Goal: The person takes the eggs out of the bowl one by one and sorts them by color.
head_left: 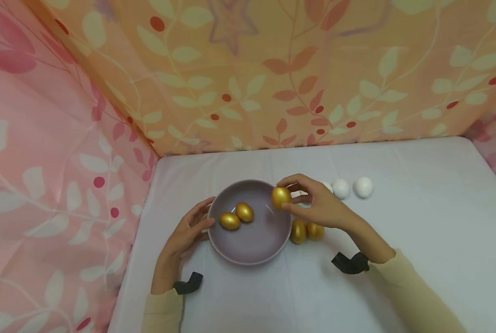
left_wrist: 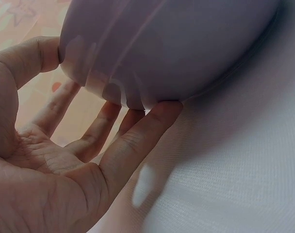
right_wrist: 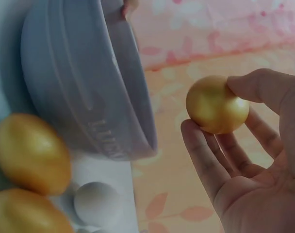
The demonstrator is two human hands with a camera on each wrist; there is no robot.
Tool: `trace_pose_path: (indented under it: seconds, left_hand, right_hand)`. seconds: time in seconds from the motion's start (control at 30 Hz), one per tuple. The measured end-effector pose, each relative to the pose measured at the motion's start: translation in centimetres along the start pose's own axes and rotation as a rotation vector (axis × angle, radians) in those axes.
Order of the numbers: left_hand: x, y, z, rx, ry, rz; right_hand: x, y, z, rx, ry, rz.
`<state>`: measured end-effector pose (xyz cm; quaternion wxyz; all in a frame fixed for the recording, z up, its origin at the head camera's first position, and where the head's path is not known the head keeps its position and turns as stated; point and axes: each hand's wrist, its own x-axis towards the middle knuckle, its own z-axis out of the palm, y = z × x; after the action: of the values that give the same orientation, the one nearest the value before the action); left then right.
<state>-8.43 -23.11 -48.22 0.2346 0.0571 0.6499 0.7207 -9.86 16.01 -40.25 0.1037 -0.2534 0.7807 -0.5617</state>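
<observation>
A mauve bowl (head_left: 252,249) stands on the white-covered table, with two golden eggs (head_left: 230,221) lying inside toward its left. My left hand (head_left: 185,231) holds the bowl by its left side, fingertips spread along the outer wall (left_wrist: 152,53) and a digit at the rim. Between thumb and fingertips, my right hand (head_left: 320,203) pinches another golden egg (head_left: 281,198), raised above the bowl's right rim. In the right wrist view this held egg (right_wrist: 217,105) is beyond the rim level, apart from the bowl.
Two more golden eggs (head_left: 298,231) lie on the table right against the bowl's right side. Behind the right hand sit several white eggs (head_left: 363,187), some partly hidden by it. Patterned cloth walls (head_left: 248,115) border the table at the back and left.
</observation>
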Motion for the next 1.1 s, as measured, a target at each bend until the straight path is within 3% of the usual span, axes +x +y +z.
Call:
trace_pose_path:
  seconds: [0.27,0.7,1.1]
  left_hand:
    - [0.1,0.0,0.0,-0.005,0.003,0.005]
    - [0.2,-0.4,-0.2,0.017,0.003,0.013]
    - [0.1,-0.3,-0.2,-0.003,-0.007,0.028]
  right_hand:
    - [-2.1,1.2,-1.0,0.022,0.129,0.043]
    - [-7.0,3.1,-1.6,-0.052,0.334,0.124]
    - [-9.2,4.6,-1.5,-0.32,0.418,0.16]
